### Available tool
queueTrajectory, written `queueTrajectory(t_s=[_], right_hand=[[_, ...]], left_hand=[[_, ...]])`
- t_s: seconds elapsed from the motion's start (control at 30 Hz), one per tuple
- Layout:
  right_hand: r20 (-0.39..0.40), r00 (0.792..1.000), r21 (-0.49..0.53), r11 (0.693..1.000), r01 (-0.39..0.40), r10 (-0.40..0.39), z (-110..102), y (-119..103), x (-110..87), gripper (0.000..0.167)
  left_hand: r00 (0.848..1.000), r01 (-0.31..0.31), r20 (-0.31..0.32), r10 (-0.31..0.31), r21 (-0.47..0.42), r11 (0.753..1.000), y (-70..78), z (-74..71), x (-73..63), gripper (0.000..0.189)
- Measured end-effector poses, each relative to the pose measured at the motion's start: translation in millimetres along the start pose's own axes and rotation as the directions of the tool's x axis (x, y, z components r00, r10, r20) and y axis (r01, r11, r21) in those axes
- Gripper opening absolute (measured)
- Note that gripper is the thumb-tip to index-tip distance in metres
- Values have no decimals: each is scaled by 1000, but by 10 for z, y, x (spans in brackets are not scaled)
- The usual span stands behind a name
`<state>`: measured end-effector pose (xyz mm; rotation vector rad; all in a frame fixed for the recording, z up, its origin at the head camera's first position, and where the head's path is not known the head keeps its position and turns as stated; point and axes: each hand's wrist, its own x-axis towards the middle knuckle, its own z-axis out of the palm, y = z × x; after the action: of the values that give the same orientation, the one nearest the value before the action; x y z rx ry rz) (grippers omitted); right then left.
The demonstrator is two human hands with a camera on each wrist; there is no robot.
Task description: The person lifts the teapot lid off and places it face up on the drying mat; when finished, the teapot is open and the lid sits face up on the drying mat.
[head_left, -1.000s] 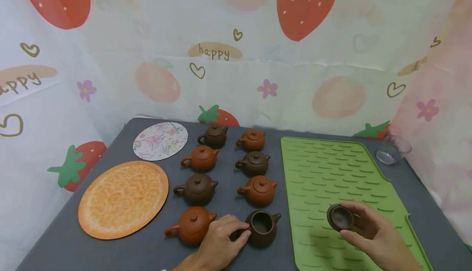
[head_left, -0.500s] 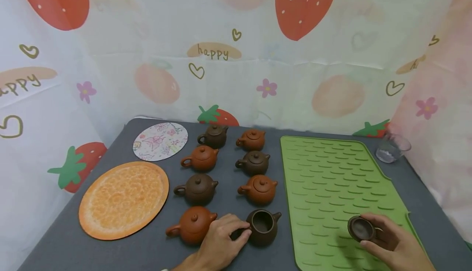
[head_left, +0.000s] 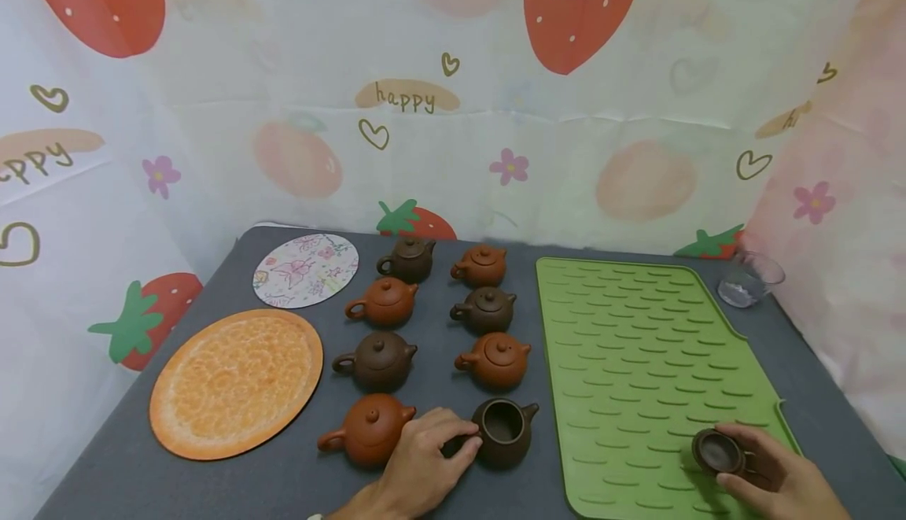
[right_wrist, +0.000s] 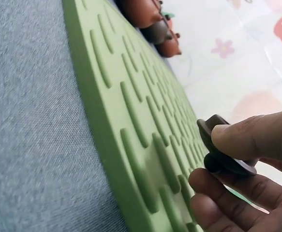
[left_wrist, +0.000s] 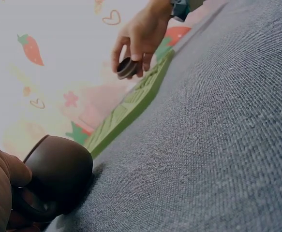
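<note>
A dark brown teapot [head_left: 501,443], lidless with its round mouth showing, stands on the cloth at the front. My left hand [head_left: 429,461] pinches its handle between thumb and fingers. Over the near right part of the green ridged mat [head_left: 637,394], my right hand [head_left: 786,473] holds a dark brown teapot lid [head_left: 718,451], its hollow side facing up. In the right wrist view the lid [right_wrist: 225,150] is pinched at its edge, with the round knob pointing down toward the mat. An orange-brown teapot [head_left: 371,429] with its lid on stands just left of my left hand.
Several lidded teapots, brown [head_left: 382,361] and orange-brown [head_left: 495,361], stand in two columns behind. At left lie an orange round mat [head_left: 237,382] and a floral round mat [head_left: 307,271]. A clear glass cup [head_left: 749,280] is at the back right, beside the mat.
My right hand has moved right and toward me over the green mat with the lid, coming lower. My left hand has stayed on the teapot's handle.
</note>
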<state>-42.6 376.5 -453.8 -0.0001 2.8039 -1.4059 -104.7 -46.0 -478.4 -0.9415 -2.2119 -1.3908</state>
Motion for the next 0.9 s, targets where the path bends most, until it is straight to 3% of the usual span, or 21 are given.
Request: queueTrajectory(t_s=[0.3,0.53,0.9], right_hand=[[38,996,-54,995,-83,85,-64,65,-37,61],[97,975,-34,979,-199,201,-128,63,-20,63],[168,946,-30,961,-276,277,-191,122,32,64]], left_hand=[[1000,8,3,-8,4,1000,4,3,1,13],[1000,13,5,-13,20,1000,-10,-2,-3,13],[1000,13,4,-13,6,1000,2,-1,0,14]])
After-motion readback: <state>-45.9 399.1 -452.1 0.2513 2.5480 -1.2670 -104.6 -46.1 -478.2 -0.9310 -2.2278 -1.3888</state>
